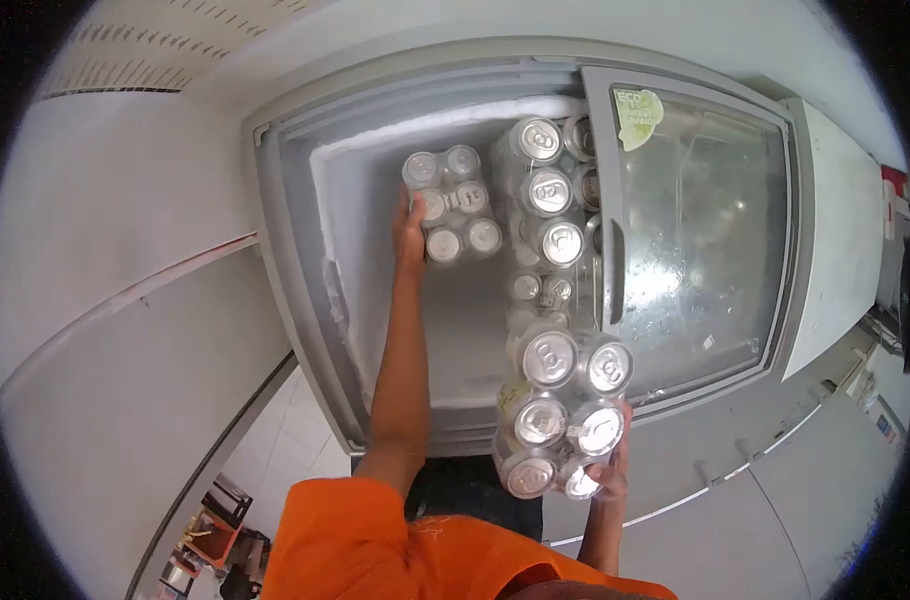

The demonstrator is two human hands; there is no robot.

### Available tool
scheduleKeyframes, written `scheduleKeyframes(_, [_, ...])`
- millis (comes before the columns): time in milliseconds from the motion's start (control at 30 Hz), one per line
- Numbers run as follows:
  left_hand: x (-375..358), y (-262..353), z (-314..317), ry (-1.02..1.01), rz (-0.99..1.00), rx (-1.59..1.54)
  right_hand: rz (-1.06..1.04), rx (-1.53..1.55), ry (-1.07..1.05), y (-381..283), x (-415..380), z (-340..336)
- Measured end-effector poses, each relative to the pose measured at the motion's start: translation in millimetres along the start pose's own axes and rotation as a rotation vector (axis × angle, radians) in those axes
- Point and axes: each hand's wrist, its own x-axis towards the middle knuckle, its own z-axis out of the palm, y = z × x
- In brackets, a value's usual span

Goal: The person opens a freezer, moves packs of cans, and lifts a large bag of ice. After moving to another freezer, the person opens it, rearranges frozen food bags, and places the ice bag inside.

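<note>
Deep inside the chest freezer (375, 330), my left hand (412, 232) grips the left side of a six-pack of cans (455, 200), its tops facing up. My right hand (610, 465) is closed around the lower right corner of another plastic-wrapped six-pack of cans (543, 420). That pack is nearer to me, held above the freezer's front edge. Between the two packs and the glass lid stand more stacked cans (550, 190) in clear wrap. Fingers on the far side of both packs are partly hidden.
A sliding glass lid (705, 240) with a grey handle (617, 270) covers the freezer's right half. Frost lines the inner wall (330, 220). A white wall stands on the left, and grey cabinet fronts (715, 510) lie at the lower right.
</note>
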Motion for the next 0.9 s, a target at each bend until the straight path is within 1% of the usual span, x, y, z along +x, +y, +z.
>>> scheduleKeyframes(33, [16.3, -3.7, 1.0, -0.001, -0.004, -0.007, -0.001, 0.031, -0.004, 1.6, 2.0, 5.2])
scheduleKeyframes(100, [39.7, -18.7, 5.0, -0.124, -0.129, 0.236, 0.025, 0.003, -0.003, 2.8, 9.0, 10.8])
scheduleKeyframes(167, [63.5, -35.2, 9.8, -0.232, -0.186, 0.397, 0.052, -0.034, 0.012, 4.1, 12.6, 17.4])
scheduleKeyframes(200, [71.1, -43.6, 10.9, -0.252, -0.179, 0.412, 0.026, -0.070, -0.036, 7.5, 22.0, 18.1])
scheduleKeyframes(267, [82.7, -52.1, 6.0, -0.287, -0.158, 0.401, 0.022, -0.086, -0.061, 12.3, 42.7, 34.3])
scheduleKeyframes(300, [82.1, -52.9, -2.1, -0.289, -0.164, 0.366, 0.067, -0.089, -0.094, 0.7, 48.8, 53.3])
scheduleKeyframes(333, [83.3, -56.8, -11.1, -0.299, -0.167, 0.330, -0.013, -0.105, -0.164, 8.0, 64.1, 60.8])
scheduleKeyframes(367, [84.2, -60.2, -17.4, -0.296, -0.172, 0.284, -0.026, -0.105, -0.203, 10.2, 77.3, 74.0])
scheduleKeyframes(400, [82.8, -66.2, -28.1, -0.292, -0.179, 0.231, -0.062, -0.203, -0.235, 21.6, 96.8, 77.8])
scheduleKeyframes(467, [87.4, -84.7, -51.0, -0.210, -0.204, 0.062, -0.079, -0.252, -0.241, 33.4, 134.3, 105.5])
scheduleKeyframes(500, [82.9, -89.7, -62.0, -0.123, -0.240, -0.094, -0.083, -0.229, -0.260, 43.3, 153.3, 114.6])
scheduleKeyframes(533, [63.0, -69.6, -64.9, -0.111, -0.236, -0.092, -0.077, -0.227, -0.271, 43.9, 168.0, 127.9])
scheduleKeyframes(567, [44.3, -45.1, -61.8, -0.054, -0.188, -0.105, -0.095, -0.193, -0.264, 46.1, 187.5, 141.6])
scheduleKeyframes(600, [24.9, -18.9, -58.1, 0.002, -0.139, -0.116, -0.102, -0.158, -0.252, 51.0, 194.0, 148.9])
scheduleKeyframes(633, [11.1, -6.2, -52.2, 0.034, -0.115, -0.129, -0.095, -0.152, -0.254, 58.6, 191.5, 149.9])
scheduleKeyframes(700, [0.5, 0.0, -36.4, 0.074, -0.029, -0.092, -0.440, -0.602, -0.177, 65.2, 188.2, 148.4])
scheduleKeyframes(733, [-1.1, -7.8, -29.5, 0.082, 0.013, -0.036, -0.440, -0.606, -0.170, 60.9, 168.2, 144.2])
scheduleKeyframes(800, [5.1, -37.0, -15.8, 0.104, 0.130, 0.131, -0.414, -0.832, -0.347, 33.1, 117.6, 135.8])
scheduleKeyframes(833, [10.4, -53.2, -10.5, 0.124, 0.201, 0.236, -0.425, -0.841, -0.337, 15.3, 103.9, 130.5])
scheduleKeyframes(900, [16.5, -61.2, -0.5, 0.128, 0.261, 0.335, -0.685, -1.116, -0.106, -16.0, 81.2, 109.5])
